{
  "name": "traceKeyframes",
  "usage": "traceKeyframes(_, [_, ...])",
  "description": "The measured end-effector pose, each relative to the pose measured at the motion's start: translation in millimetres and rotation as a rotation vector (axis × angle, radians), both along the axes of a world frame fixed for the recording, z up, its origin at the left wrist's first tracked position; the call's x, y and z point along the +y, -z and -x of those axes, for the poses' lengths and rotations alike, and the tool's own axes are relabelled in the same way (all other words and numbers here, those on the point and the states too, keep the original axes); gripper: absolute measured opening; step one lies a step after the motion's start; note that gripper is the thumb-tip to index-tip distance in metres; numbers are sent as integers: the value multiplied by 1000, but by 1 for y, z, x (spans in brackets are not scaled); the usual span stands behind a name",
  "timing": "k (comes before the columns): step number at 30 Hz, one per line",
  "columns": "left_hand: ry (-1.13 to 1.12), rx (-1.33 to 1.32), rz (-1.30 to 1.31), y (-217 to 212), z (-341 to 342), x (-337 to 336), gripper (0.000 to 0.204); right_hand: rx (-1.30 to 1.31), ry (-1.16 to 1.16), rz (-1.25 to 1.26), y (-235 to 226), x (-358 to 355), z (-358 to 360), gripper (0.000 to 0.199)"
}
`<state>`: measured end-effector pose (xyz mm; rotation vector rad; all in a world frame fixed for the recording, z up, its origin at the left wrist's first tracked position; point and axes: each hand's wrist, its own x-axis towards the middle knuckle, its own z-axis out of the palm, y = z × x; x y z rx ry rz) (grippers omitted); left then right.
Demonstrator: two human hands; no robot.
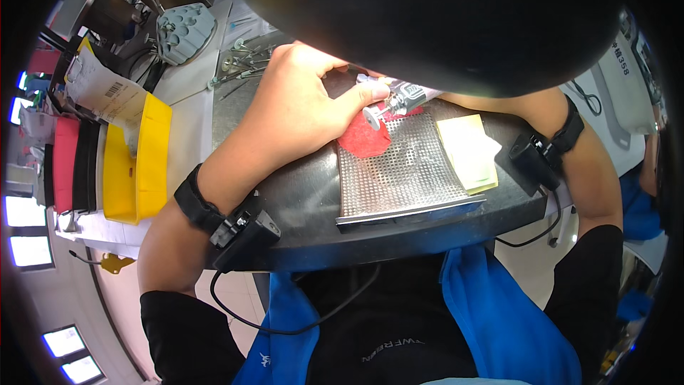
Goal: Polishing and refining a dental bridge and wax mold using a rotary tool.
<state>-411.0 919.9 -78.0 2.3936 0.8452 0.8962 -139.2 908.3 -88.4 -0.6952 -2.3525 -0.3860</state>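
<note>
My left hand [299, 103] rests on the dark bench and pinches a red wax-like piece [365, 139], its thumb lying on top of it. A rotary handpiece [402, 96] with a small white disc tip [372, 114] touches the red piece from the right. My right hand is hidden under a dark shape at the top of the view; only its forearm [563, 142] with a black wrist strap shows. The red piece lies at the far edge of a perforated metal plate [406, 171].
A yellow sponge or pad [469, 151] lies right of the plate. Left of the bench stand a yellow bin [139, 164], red and black trays [68, 164], a grey tool holder [184, 32] and several metal hand instruments [246, 64]. A cable runs from my left wrist device [239, 235].
</note>
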Motion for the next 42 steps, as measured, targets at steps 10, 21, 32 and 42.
traceKeyframes(10, [102,-253,262,-2,0,-15,15,-22,-66,119,-19,-9,-18,42])
traceKeyframes(21, [376,-519,830,-22,-3,-60,24,6,-190,167,-39,-37,-14,42])
traceKeyframes(32, [374,-457,758,-23,-3,-57,23,-12,-135,167,-34,-48,-26,48])
traceKeyframes(42, [391,-275,586,-29,4,-54,21,8,-203,120,-41,-50,-18,60])
